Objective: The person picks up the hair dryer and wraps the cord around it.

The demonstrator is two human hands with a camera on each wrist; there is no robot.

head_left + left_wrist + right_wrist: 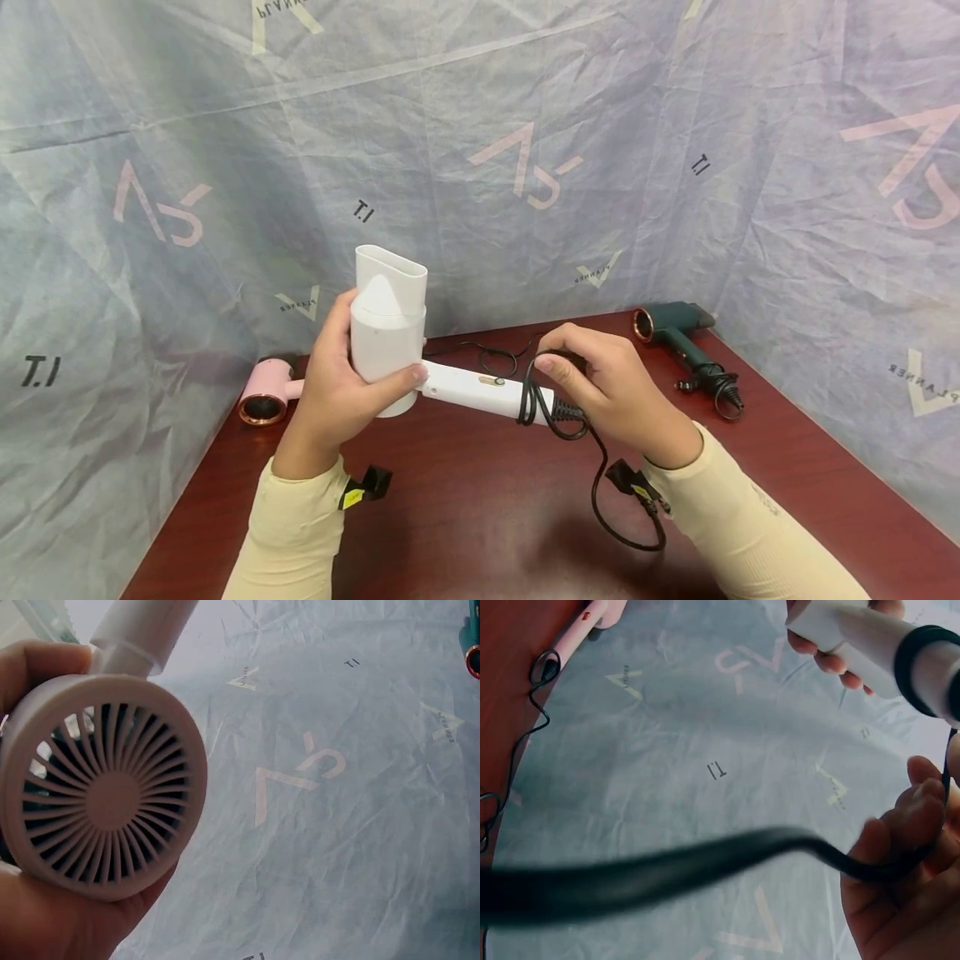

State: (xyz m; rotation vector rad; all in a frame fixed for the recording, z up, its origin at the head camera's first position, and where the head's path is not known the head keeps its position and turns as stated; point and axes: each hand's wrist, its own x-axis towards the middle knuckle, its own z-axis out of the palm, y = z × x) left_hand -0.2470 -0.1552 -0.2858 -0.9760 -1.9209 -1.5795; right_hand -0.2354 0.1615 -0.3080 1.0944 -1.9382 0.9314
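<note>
My left hand (341, 387) grips the barrel of a white hair dryer (386, 342), thumb across its near side. The flat nozzle (390, 275) points upward, and the handle (468, 387) reaches out to the right. In the left wrist view the round slatted air inlet (112, 802) faces the camera. My right hand (611, 387) holds the black power cord (600, 483) between curled fingers and thumb beside the handle's end. Loops of cord (528, 404) lie around the handle there. In the right wrist view the cord passes through the curled fingers (919, 814).
A pink hair dryer (267, 390) lies at the left of the dark red table (465, 508), its thin cord (498, 358) running along the back. At the back right lies a dark green hair dryer (678, 337) with its cord bundled round the handle. Printed grey cloth (465, 150) hangs behind.
</note>
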